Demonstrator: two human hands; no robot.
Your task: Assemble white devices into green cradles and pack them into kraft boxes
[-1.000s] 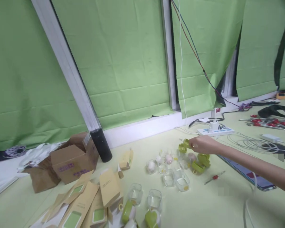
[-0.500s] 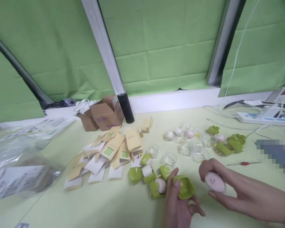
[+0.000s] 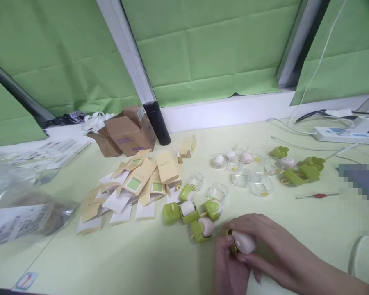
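My left hand [image 3: 229,266] is wrapped round a green plastic case [image 3: 229,233], mostly hidden by fingers. My right hand [image 3: 264,246] grips a pale pink rounded piece [image 3: 244,242] with a small nub, and holds it at the mouth of the case. How deep the piece sits inside cannot be made out. Just left of my hands, several green cases with whitish pieces in them stand in a cluster, among them one with a pinkish round insert [image 3: 206,226] and one with a white insert [image 3: 187,208]. A closed-looking green case [image 3: 171,213] is at the cluster's left end.
Clear plastic cups [image 3: 261,183] and loose pink pieces lie beyond my hands, with green parts [image 3: 309,170] to the right. A red-handled screwdriver [image 3: 320,196] lies nearby. Kraft boxes [image 3: 167,167], a carton [image 3: 130,133], a black cylinder [image 3: 156,123] and a power strip [image 3: 341,134] stand further off.
The view swung left and down from the first frame, where one hand reached among the green parts. Since then, the pink piece in my right hand has come left against the green case in my left.
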